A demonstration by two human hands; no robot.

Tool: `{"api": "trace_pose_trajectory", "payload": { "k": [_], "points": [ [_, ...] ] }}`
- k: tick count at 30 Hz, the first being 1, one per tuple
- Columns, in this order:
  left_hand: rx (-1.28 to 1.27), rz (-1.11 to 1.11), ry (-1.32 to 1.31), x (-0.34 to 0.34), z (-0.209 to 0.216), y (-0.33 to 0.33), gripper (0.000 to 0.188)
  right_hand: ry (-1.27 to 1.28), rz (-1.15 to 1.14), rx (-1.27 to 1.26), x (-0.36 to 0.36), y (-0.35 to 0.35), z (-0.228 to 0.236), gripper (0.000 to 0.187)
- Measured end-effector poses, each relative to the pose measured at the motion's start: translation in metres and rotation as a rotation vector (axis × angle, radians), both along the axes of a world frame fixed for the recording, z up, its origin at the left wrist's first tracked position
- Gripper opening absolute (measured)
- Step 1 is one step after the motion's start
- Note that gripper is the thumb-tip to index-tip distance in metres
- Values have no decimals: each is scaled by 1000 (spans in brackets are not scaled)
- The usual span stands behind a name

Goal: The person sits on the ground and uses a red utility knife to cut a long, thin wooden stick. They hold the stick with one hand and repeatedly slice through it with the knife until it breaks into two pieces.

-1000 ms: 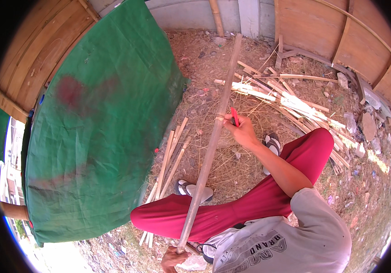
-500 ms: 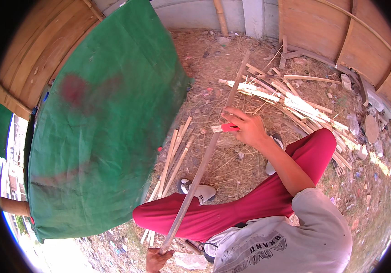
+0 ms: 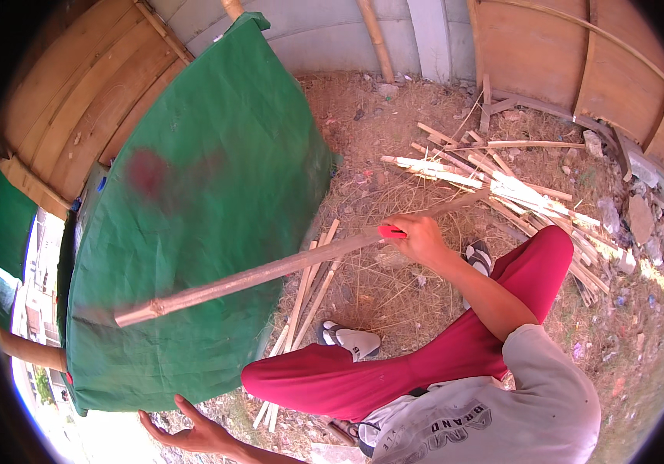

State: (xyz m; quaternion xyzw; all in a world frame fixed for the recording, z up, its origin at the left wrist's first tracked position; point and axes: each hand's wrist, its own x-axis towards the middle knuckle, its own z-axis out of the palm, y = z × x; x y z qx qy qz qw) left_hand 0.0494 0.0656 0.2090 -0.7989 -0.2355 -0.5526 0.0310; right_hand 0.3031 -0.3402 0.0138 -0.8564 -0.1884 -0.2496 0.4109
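A long bamboo pole (image 3: 270,271) slants from the green tarp at the left to the straw-covered ground at the upper right. My right hand (image 3: 425,241) is closed at the pole's middle, holding a red-handled tool (image 3: 391,230) against it. My left hand (image 3: 192,435) is low at the bottom edge, palm up with fingers spread. It holds nothing and is well apart from the pole's near end (image 3: 127,315). My legs in red trousers (image 3: 425,363) are folded on the ground under the pole.
A large green tarp (image 3: 192,201) hangs at the left over a wooden wall. A heap of split bamboo strips (image 3: 517,189) lies at the upper right. Several flat slats (image 3: 305,298) lie by my white shoe (image 3: 351,340). Plank walls close the back.
My left hand has let go of the pole's near end. That end has swung left and up across the tarp, while my right hand stays on the pole with the red tool.
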Motion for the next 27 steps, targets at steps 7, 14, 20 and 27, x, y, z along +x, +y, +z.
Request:
{"api": "trace_pose_trajectory", "payload": {
  "k": [7,14,20,27],
  "points": [
    [-578,-778,403,92,-118,-124,67,348,-185,380,-5,12,26,43],
    [-475,-1144,773,165,-188,-242,75,308,-185,894,-1,25,22,36],
    [-397,-997,691,204,-199,-255,55,303,-249,930,0,8,30,24],
    [-512,-1104,728,205,-140,-192,15,106,-56,651,3,-2,39,27]
  ]
}}
